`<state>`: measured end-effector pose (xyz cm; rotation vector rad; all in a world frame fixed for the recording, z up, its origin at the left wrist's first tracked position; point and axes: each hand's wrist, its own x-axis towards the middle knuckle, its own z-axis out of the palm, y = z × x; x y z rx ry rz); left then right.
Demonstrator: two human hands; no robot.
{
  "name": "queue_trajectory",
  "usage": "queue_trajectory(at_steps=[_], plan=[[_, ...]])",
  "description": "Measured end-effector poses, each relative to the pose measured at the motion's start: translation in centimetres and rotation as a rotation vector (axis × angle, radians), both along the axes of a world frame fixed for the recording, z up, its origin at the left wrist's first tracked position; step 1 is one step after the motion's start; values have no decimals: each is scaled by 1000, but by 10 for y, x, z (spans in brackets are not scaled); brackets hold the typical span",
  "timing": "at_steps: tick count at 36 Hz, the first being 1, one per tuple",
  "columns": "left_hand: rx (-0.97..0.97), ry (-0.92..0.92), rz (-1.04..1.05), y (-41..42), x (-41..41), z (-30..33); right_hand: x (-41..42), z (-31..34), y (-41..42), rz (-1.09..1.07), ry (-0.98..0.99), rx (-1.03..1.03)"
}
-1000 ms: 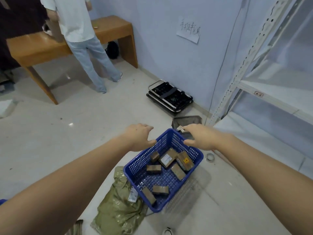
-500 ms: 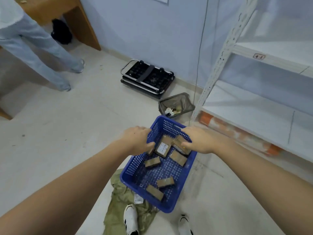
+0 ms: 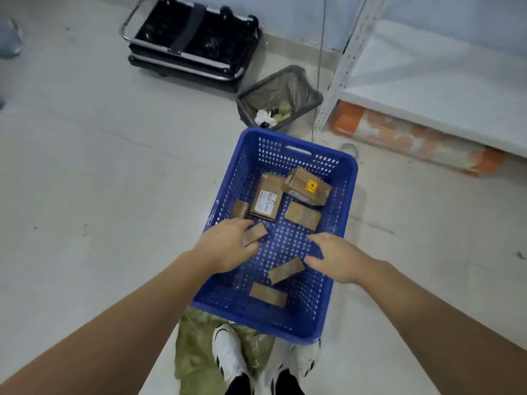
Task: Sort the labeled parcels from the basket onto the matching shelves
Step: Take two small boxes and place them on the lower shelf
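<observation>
A blue perforated basket (image 3: 350, 166) stands on the floor at my feet and holds several brown parcels. My left hand (image 3: 225, 248) reaches in over the left wall, thumb and fingers closed around a small brown parcel (image 3: 255, 233). My right hand (image 3: 335, 258) hovers inside with fingers spread, its thumb tip at the end of a long parcel (image 3: 286, 271). Farther in lie a parcel with a white label (image 3: 266, 202), one with an orange sticker (image 3: 309, 186), and a plain one (image 3: 302, 215). The white shelf (image 3: 427, 89) is at the right.
A mesh waste bin (image 3: 281, 95) stands just beyond the basket, and a folded black trolley (image 3: 194, 41) lies by the wall. An orange-and-white roll (image 3: 413, 138) lies under the shelf. A green bag (image 3: 194, 352) lies under my shoes (image 3: 228, 357).
My view has tilted down onto the basket. Both hands moved from the far rim into the near half, and the left hand closed on a small parcel.
</observation>
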<state>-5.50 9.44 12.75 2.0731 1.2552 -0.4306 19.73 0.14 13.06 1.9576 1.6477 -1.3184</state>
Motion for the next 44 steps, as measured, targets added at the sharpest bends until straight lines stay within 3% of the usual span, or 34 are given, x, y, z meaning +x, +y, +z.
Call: queue_trajectory(at_steps=[8,13,18,24,30,35,39,44], plan=[[-107,13,44,-17,-7,-188,-15,-179,-32,-86,-70,-121],[-158,-7,323,-27,-14,-290,-37,-273,-42,-578,-35,-225],[-39,16,341,-25,-20,-375,-53,-357,-49,-1218,102,-365],[-34,-20,397,-8,-22,-451,-69,-432,-51,-1573,189,-471],[-124,-165,575,-9,-10,-492,-70,-490,-58,-1662,168,-401],[-315,-246,715,-15,-15,-496,-82,-502,-58,-1605,144,-269],[-542,-256,776,-29,-21,-494,-80,-481,-51,-1422,159,-116],[-545,-220,869,-35,-20,-493,-75,-474,-30,-1198,55,33]])
